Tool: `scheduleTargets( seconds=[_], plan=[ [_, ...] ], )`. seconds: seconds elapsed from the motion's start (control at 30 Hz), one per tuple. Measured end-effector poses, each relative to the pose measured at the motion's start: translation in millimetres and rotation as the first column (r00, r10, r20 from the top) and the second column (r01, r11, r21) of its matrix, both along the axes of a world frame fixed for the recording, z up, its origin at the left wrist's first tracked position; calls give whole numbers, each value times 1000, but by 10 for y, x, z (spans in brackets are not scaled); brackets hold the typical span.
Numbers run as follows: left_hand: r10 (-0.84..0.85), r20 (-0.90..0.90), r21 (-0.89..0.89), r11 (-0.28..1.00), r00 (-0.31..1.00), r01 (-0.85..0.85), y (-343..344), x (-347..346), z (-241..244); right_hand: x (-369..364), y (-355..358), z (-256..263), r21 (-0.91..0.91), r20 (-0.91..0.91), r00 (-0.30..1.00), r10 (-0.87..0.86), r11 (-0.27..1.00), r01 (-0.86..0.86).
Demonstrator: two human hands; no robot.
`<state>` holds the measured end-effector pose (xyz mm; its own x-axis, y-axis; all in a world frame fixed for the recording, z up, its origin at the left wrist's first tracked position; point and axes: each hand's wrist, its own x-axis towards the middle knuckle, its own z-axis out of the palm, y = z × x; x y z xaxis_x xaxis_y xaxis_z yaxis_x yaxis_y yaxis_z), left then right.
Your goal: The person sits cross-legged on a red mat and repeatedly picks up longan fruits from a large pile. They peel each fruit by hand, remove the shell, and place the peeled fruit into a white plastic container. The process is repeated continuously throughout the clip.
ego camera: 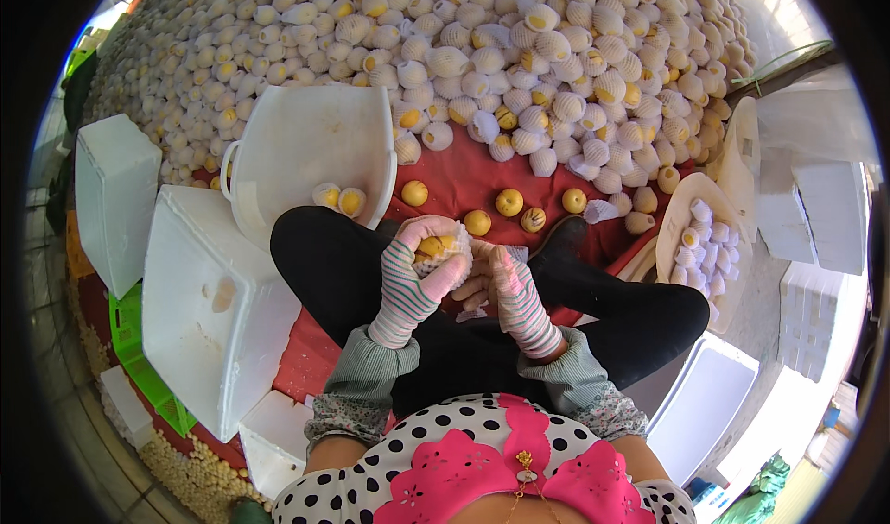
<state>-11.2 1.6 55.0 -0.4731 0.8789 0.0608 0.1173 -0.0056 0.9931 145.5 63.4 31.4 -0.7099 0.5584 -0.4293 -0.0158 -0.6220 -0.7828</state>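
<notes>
My left hand (pixel 421 274), in a striped glove, is closed around a yellow fruit (pixel 437 247) partly covered by a white foam net sleeve (pixel 453 254). Just to the right, my right hand (pixel 511 291) is raised in a matching glove, its fingers beside the sleeve; whether they pinch anything cannot be told. Several bare yellow fruits (pixel 509 202) lie on the red cloth (pixel 452 169) beyond my hands, one of them (pixel 533 219) with dark stripes. Another foam net (pixel 516 253) lies partly hidden behind my right hand.
A huge heap of net-wrapped fruits (pixel 487 58) fills the far side. At left stand a white tub (pixel 313 142) with two wrapped fruits, white foam boxes (pixel 201 301) and a green crate (pixel 139 357). To the right are a basin (pixel 671 225) of wrapped pieces and a white foam box (pixel 702 406).
</notes>
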Motion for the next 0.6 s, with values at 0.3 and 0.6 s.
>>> scheduleTargets(
  seconds=[0.3,0.6],
  plan=[
    [-47,894,317,768,445,-556,-513,-1199,291,145,255,-458,-69,251,966,-64,994,84],
    [50,990,88,518,132,-851,-1249,-2004,224,193,363,-1026,-224,397,914,-82,957,182]
  ],
)
